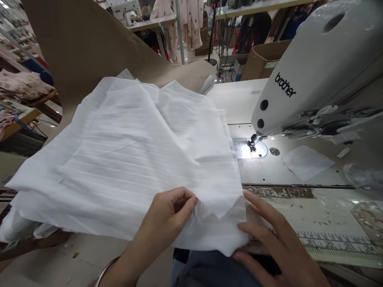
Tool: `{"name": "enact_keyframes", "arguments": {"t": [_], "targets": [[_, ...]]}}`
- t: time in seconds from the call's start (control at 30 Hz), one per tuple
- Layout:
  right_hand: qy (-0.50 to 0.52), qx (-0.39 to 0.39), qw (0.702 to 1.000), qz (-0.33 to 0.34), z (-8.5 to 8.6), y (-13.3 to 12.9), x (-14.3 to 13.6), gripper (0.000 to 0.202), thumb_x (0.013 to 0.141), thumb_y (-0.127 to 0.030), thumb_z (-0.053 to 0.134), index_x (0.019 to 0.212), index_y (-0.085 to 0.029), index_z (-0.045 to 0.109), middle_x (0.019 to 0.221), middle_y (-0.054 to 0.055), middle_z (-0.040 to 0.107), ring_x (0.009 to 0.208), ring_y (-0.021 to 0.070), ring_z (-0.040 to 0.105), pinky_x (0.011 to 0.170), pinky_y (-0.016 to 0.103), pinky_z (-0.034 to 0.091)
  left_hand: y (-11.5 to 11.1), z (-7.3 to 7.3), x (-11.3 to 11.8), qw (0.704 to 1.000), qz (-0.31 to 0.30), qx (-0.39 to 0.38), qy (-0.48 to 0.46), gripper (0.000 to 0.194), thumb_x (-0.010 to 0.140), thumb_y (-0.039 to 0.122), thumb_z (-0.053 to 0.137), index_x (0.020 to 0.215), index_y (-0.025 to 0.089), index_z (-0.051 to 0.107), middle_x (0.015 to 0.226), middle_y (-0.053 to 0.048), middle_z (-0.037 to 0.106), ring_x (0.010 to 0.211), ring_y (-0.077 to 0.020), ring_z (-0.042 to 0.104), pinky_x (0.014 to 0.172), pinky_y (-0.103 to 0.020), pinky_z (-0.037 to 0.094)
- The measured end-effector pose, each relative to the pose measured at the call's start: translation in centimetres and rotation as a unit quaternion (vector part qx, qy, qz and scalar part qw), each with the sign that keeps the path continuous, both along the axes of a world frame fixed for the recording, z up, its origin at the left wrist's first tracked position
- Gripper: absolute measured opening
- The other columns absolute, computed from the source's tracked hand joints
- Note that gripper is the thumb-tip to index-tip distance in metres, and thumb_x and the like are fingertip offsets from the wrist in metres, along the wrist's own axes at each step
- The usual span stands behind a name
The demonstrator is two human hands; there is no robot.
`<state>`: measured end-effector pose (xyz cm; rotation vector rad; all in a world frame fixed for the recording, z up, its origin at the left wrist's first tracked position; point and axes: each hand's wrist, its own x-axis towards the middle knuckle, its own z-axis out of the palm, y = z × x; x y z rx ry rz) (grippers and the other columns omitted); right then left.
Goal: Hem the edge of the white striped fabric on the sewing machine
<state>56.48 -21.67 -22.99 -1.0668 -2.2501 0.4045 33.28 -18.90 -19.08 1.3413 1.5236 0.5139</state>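
Note:
A large piece of thin white fabric (128, 147) with faint stripes covers the left and middle of the sewing table. My left hand (170, 211) pinches a fold of it near the front, thumb and index finger together. At the fabric's front right corner is my right hand (275, 243), its fingers spread along the edge. A white sewing machine (317, 67) marked "brother" stands at the right. Its lit presser foot (253, 144) is just right of the fabric's right edge, apart from it.
A white scrap (308, 161) lies right of the needle plate. A measuring tape (335, 243) runs along the front edge. Brown sheeting (98, 44) rises behind the fabric. A cardboard box (263, 59) and other worktables are farther back.

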Motion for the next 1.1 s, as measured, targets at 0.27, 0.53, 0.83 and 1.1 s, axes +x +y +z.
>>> {"name": "enact_keyframes", "arguments": {"t": [0.27, 0.53, 0.83, 1.1], "targets": [[0.026, 0.018, 0.998, 0.058, -0.1, 0.0, 0.0, 0.007, 0.083, -0.011, 0.055, 0.089, -0.013, 0.058, 0.137, 0.018, 0.038, 0.128, 0.0353, 0.034, 0.095, 0.049, 0.043, 0.5, 0.1, -0.5, 0.999, 0.022, -0.045, -0.01, 0.031, 0.089, 0.036, 0.044, 0.07, 0.015, 0.058, 0.058, 0.003, 0.041, 0.054, -0.0092, 0.035, 0.048, -0.022, 0.026], [0.033, 0.025, 0.996, 0.076, 0.0, 0.2, 0.3, 0.005, 0.082, -0.015, 0.057, 0.087, -0.014, 0.058, 0.134, 0.017, 0.042, 0.126, 0.0336, 0.038, 0.097, 0.046, 0.042, 0.3, 0.1, -0.5, 0.998, 0.025, -0.048, -0.013, 0.03, 0.089, 0.035, 0.044, 0.069, 0.015, 0.056, 0.058, 0.003, 0.04, 0.054, -0.0092, 0.035, 0.05, -0.022, 0.027], [-0.017, 0.042, 0.999, -0.007, 1.5, 3.1, -1.5, 0.039, 0.09, -0.024, 0.047, 0.128, -0.014, 0.046, 0.133, 0.01, 0.044, 0.123, 0.0218, 0.041, 0.1, 0.034, 0.042, -0.2, 0.8, 0.1, 0.997, -0.04, 0.059, -0.004, 0.025, 0.091, 0.031, 0.044, 0.078, 0.017, 0.058, 0.065, 0.002, 0.053, 0.059, -0.0093, 0.046, 0.052, -0.02, 0.033], [0.078, -0.066, 0.993, 0.066, 4.3, 7.8, -3.4, 0.024, 0.082, -0.003, 0.038, 0.086, -0.021, 0.054, 0.085, 0.0, 0.055, 0.074, 0.0112, 0.054, 0.059, 0.022, 0.044, -1.3, 4.3, -5.0, 0.912, -0.031, 0.368, 0.177, 0.031, 0.082, 0.033, 0.061, 0.112, 0.026, 0.055, 0.103, 0.0, 0.064, 0.088, -0.0143, 0.06, 0.079, -0.021, 0.046]]}}
